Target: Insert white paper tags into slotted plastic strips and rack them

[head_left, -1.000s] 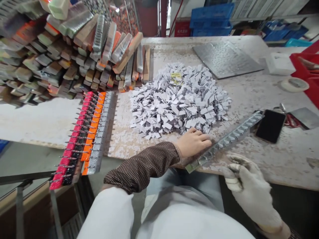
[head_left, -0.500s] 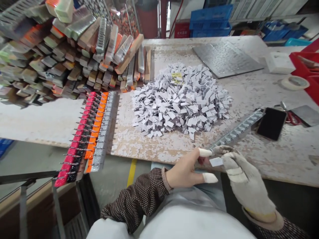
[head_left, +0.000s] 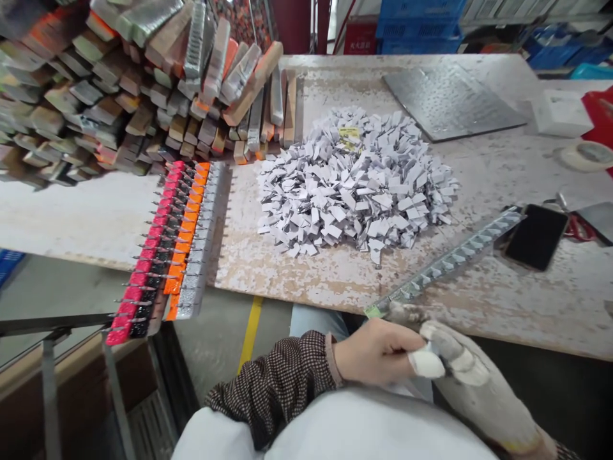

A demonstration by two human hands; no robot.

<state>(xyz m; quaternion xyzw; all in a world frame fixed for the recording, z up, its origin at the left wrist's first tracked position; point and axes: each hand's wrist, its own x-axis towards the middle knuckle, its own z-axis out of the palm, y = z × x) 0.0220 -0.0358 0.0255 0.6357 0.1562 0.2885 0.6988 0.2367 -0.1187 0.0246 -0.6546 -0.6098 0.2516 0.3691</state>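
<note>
The bare left hand [head_left: 376, 351] was curled with its fingers together, a white-capped fingertip [head_left: 425, 362] pressed against the fingers [head_left: 453, 342] of the gloved right hand [head_left: 479, 383]. Anything pinched between them was hidden, so whether they clamped something could not be told. Just above both hands, on the near edge of the speckled workbench [head_left: 297, 281], lay the end of a toothed metal strip [head_left: 445, 268], which ran toward a black phone [head_left: 536, 236]. Beyond it sat a heap of small white paper tags [head_left: 354, 185].
</note>
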